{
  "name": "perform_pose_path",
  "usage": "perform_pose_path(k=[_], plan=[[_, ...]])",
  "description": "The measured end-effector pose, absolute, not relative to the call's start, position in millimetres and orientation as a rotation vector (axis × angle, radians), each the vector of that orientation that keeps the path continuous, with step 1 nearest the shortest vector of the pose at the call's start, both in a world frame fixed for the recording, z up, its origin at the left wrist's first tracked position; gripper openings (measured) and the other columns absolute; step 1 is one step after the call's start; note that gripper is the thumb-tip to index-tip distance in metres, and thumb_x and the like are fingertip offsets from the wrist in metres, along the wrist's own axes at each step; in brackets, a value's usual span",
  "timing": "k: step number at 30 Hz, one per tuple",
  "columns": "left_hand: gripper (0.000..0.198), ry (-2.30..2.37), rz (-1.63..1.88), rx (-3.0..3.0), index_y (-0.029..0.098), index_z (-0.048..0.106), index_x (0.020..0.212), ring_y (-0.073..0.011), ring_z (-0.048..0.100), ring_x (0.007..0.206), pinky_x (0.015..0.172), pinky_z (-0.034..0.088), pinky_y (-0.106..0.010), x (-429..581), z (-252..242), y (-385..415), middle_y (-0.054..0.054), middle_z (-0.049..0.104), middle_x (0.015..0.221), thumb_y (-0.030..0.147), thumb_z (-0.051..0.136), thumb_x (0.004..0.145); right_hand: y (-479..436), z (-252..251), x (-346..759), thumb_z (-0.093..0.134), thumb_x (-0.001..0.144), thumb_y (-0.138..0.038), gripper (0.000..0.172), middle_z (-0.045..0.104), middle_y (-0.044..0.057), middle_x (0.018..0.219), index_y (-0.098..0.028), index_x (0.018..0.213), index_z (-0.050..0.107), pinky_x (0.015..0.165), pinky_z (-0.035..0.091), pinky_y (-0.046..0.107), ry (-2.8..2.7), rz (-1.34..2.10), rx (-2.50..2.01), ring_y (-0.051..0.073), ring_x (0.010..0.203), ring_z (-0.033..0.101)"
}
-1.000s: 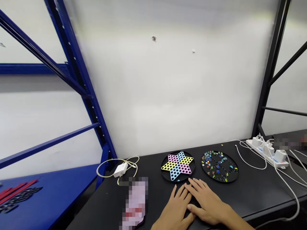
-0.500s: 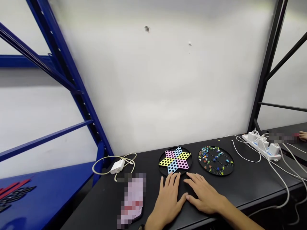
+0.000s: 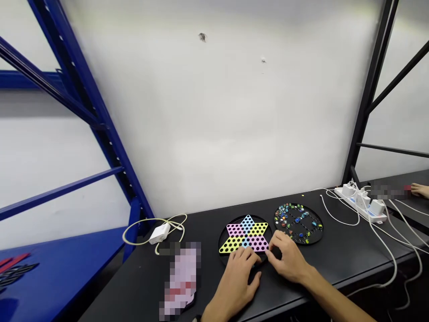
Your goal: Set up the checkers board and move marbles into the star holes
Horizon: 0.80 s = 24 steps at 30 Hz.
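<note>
A Chinese checkers board [image 3: 246, 235], a star with yellow, pink and blue points full of dark holes, lies in a round black tray [image 3: 221, 233]. My left hand [image 3: 237, 278] reaches over the near point of the star and covers most of it. Its fingers are bent onto the board, with the thumb held apart. At the right edge of the board, my right hand [image 3: 288, 259] is curled, thumb and fingertips closed at the rim. Just beyond it stands a second round black tray [image 3: 318, 237] with many coloured glass marbles [image 3: 297, 220].
A pink phone-like object [image 3: 181, 279], partly pixelated, lies left of my hands. Behind it sits a white charger [image 3: 160, 233] with a looped cable. A power strip [image 3: 362, 202] with plugs and trailing white cables is at the right. Another person's hand [image 3: 420, 190] shows at the far right.
The board and its tray have slid nearer to me. My flat, spread hands have moved onto it: the left fingers have bent over its near point, the right hand has curled at its right edge.
</note>
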State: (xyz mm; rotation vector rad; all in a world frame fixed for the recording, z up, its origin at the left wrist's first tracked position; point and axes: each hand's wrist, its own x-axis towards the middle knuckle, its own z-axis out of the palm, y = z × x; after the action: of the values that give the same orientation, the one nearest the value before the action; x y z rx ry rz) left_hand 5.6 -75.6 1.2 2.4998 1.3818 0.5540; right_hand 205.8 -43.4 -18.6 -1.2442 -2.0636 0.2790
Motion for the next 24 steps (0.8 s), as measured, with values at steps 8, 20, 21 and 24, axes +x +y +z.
perform_pose_path(k=[8,20,21,24], plan=[[0.018,1.346,0.594,2.435,0.025,0.059,0.098,-0.0219,0.053,0.101,0.094,0.04,-0.038,4,2,-74,-0.002,0.061,0.104,0.018,0.058,0.082,2,-38,341,0.043,0.091,-0.026,0.021,0.059,0.008,0.105,-0.02,0.103,0.059,0.073,0.043,0.031,-1.852,-0.031,-1.945,0.022,0.094,0.06],[0.018,1.343,0.597,2.435,0.025,0.059,0.098,-0.0217,0.052,0.101,0.093,0.041,-0.037,2,0,-74,-0.002,0.06,0.105,0.018,0.058,0.082,26,-42,357,0.046,0.087,-0.041,0.027,0.066,0.008,0.089,-0.02,0.09,0.063,0.068,0.047,0.032,-1.573,0.53,-1.649,0.023,0.081,0.061],[0.018,1.347,0.597,2.433,0.025,0.059,0.098,-0.0214,0.052,0.101,0.093,0.041,-0.036,2,0,-74,-0.001,0.06,0.105,0.018,0.059,0.081,29,-36,358,0.046,0.085,-0.045,0.03,0.065,0.008,0.086,-0.02,0.092,0.062,0.063,0.047,0.032,-1.435,0.664,-1.539,0.022,0.076,0.061],[0.019,1.348,0.607,2.43,0.026,0.059,0.098,-0.0209,0.053,0.102,0.094,0.04,-0.036,2,0,-74,0.0,0.061,0.105,0.017,0.061,0.081,39,-20,358,0.045,0.082,-0.049,0.032,0.061,0.007,0.081,-0.021,0.09,0.057,0.052,0.044,0.029,-1.158,0.929,-1.281,0.018,0.065,0.057]])
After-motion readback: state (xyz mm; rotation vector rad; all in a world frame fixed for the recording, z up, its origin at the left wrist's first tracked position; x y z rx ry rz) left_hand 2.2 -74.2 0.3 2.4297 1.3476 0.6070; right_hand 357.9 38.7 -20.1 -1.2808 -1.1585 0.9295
